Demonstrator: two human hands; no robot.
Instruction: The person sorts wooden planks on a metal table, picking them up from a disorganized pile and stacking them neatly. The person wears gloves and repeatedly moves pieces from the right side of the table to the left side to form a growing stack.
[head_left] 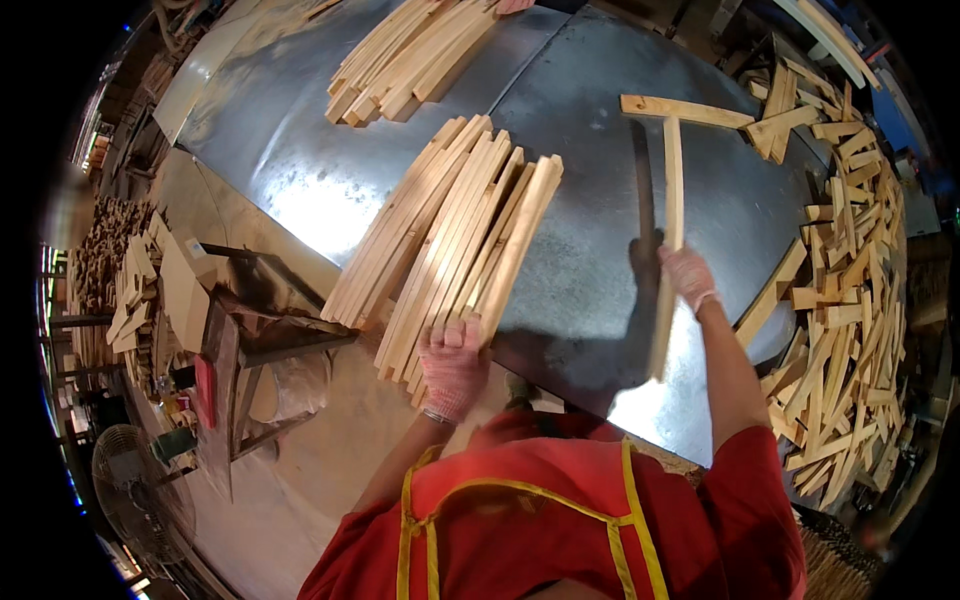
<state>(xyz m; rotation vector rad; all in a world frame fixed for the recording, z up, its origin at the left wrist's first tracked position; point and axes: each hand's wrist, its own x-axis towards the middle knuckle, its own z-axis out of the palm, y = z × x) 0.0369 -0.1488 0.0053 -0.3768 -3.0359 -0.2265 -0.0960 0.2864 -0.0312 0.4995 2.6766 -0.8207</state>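
The right hand (687, 276) has its fingers closed around a long, straight, pale stick (674, 170). To its left, the left hand (455, 368) bends over a yellowish bundle's (455, 225) near end, its grip unclear, beside the metal table (590, 250).

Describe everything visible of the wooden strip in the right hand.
The wooden strip is long, slim and pale yellowish, apparently bare wood. The gloved right hand grips it around the middle, both ends projecting. It points away from the person over the grey metal surface, its shadow falling to its left. In this view its far end meets a crosswise piece; whether they touch is unclear.
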